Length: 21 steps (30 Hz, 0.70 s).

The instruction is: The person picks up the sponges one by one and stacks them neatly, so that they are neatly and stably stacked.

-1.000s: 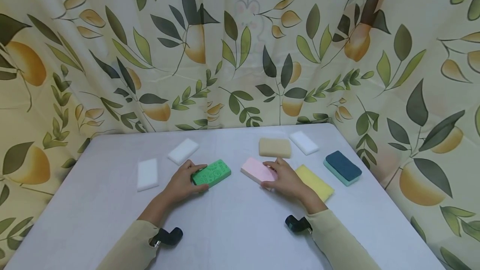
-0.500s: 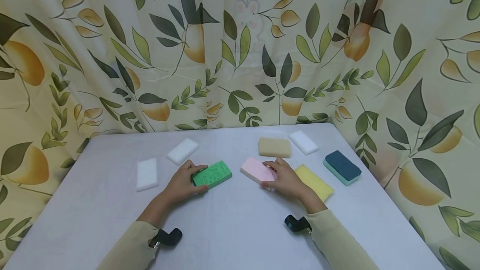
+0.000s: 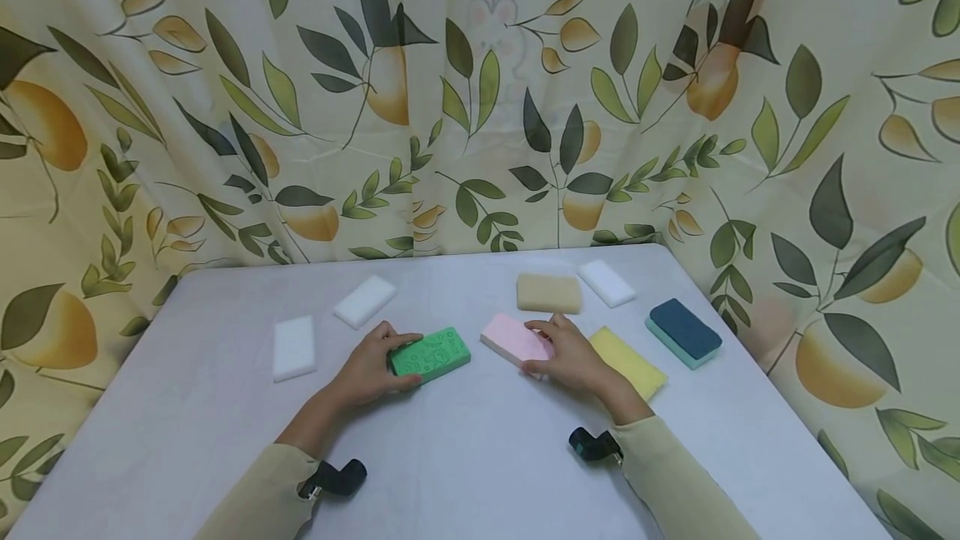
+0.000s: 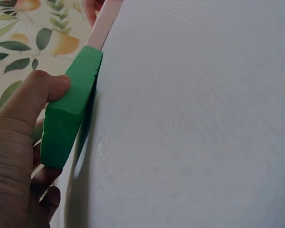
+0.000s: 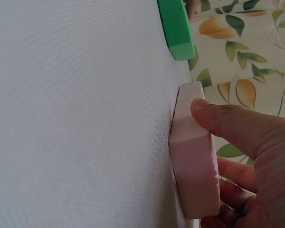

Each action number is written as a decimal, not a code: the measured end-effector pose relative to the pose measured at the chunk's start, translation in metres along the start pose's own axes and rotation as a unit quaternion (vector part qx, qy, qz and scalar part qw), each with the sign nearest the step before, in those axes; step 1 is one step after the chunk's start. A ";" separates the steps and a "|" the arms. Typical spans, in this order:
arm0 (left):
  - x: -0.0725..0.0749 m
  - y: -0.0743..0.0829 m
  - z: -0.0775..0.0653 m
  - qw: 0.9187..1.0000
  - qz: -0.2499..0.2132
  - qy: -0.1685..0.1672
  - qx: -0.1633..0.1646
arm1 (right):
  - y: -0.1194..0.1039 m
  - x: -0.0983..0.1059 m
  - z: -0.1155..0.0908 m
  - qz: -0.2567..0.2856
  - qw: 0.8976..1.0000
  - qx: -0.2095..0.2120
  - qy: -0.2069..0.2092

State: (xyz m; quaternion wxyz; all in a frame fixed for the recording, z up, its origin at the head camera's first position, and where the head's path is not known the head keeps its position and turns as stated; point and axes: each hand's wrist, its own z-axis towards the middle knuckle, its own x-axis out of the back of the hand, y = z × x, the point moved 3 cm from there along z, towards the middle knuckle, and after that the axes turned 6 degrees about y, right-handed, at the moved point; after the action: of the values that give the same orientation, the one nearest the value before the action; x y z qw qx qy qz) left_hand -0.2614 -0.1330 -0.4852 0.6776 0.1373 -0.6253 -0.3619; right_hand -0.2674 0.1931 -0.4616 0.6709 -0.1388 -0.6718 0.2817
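Note:
A green sponge with a patterned top is in my left hand, gripped at its left end between thumb and fingers. In the left wrist view the thumb presses one side of the green sponge, and a narrow dark gap shows between it and the cloth. My right hand holds a pink sponge by its right end. The right wrist view shows the thumb on the near side of the pink sponge, which lies on or very close to the cloth. A short gap separates the two sponges.
Two white sponges lie to the left. At the back right are a beige sponge and another white sponge. A yellow sponge sits partly behind my right wrist, with a blue-and-teal sponge further right. A patterned curtain hangs behind the table.
My left hand has shifted slightly to the right with the green sponge, bringing it nearer the pink one. The right hand and pink sponge have stayed in place.

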 end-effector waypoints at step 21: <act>-0.013 0.021 0.005 0.998 -0.009 -0.053 -0.045 | 0.000 0.001 0.001 0.002 1.000 0.000 -0.003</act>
State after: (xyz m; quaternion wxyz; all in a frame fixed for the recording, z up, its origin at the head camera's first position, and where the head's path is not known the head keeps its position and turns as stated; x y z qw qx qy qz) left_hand -0.2584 -0.1083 -0.4809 0.6457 0.0932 -0.6419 -0.4029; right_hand -0.2683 0.1929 -0.4608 0.6683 -0.1397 -0.6734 0.2836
